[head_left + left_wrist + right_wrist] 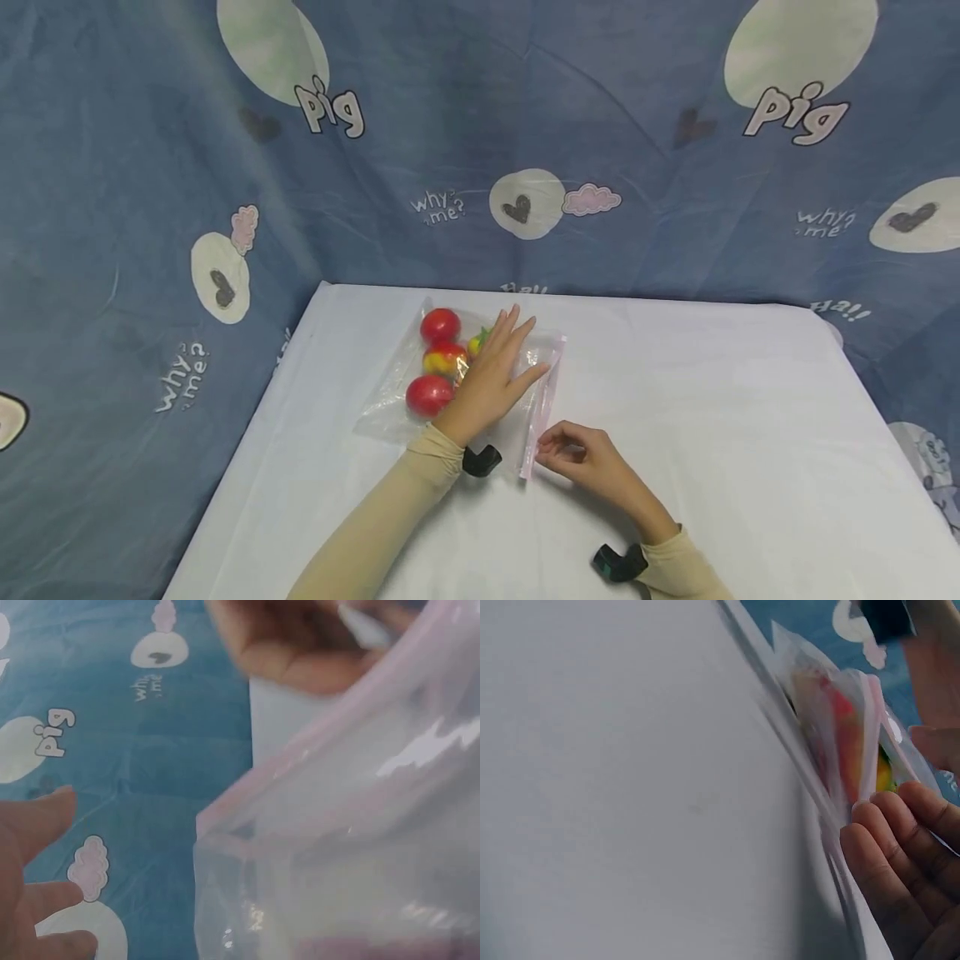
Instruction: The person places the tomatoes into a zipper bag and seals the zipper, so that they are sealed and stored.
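Observation:
A clear zip bag [393, 417] with a pink zip strip [550, 385] lies on the white table. In it are a red round fruit [440, 326] at the back, a red-and-yellow fruit [444, 359], another red fruit [429, 396], and a yellow piece with a green leafy top [477, 344], partly hidden by my left hand [491, 379]. That hand stretches over the bag, fingers straight and spread. At the near end of the strip, my right hand [581, 458] has bent fingers pinching the bag's edge; the exact contact is partly hidden.
The white tabletop [712, 400] extends to the right of the bag. A blue printed cloth [420, 250] hangs behind the table and along its left side. Each wrist carries a black camera mount, such as the one near the left wrist [482, 461].

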Motion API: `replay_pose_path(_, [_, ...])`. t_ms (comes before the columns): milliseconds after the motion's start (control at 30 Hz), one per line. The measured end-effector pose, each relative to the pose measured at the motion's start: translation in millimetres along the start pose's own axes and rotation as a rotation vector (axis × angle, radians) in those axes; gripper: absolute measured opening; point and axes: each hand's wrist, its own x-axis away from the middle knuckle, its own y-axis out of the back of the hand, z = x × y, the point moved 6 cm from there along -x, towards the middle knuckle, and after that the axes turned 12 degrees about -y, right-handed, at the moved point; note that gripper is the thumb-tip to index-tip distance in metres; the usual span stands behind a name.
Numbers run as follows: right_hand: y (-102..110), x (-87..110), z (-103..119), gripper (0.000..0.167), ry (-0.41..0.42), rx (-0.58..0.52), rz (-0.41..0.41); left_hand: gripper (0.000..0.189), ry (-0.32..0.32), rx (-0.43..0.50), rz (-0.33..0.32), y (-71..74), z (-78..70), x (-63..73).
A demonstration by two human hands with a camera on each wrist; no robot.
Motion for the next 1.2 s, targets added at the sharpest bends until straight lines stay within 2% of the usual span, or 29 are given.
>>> replay_pose_path(200, [-6.4, 10.3, -3.4, 0.013, -0.039, 0.009, 0.035, 0.066, -0.010, -0.026, 0.116, -2.4, 7.8, -26.0])
replay_pose_path(433, [-17.2, 13.7, -4.6, 0.016, -0.119, -0.078, 0.106, 0.055, -0.038, -0.099, 0.262, -14.2, 19.1, -56.4])
replay_pose_path(533, [-22.0, 14.3, -3.4, 0.018, -0.134, -0.089, 0.129, 0.050, -0.007, -0.128, 0.329, -21.5, 27.1, -65.7])
replay_pose_path(767, [-30.0, 14.2, -4.8, 0.019, -0.165, -0.075, 0.148, 0.042, 0.041, -0.127, 0.457, -41.5, 41.5, -86.9])
replay_pose_path(933, [-35.3, 14.7, -4.8, 0.019, -0.172, -0.086, 0.153, 0.043, 0.132, -0.125, 0.544, -51.4, 51.2, -96.6])
replay_pose_path(1033, [-38.7, 15.1, -5.5, 0.022, -0.179, -0.113, 0.171, 0.042, 0.173, -0.105, 0.568, -54.5, 53.3, -100.6])
replay_pose_path(1200, [-40.5, 15.0, -6.1, 0.022, -0.200, -0.139, 0.178, 0.038, 0.178, -0.114, 0.552, -60.3, 57.9, -106.4])
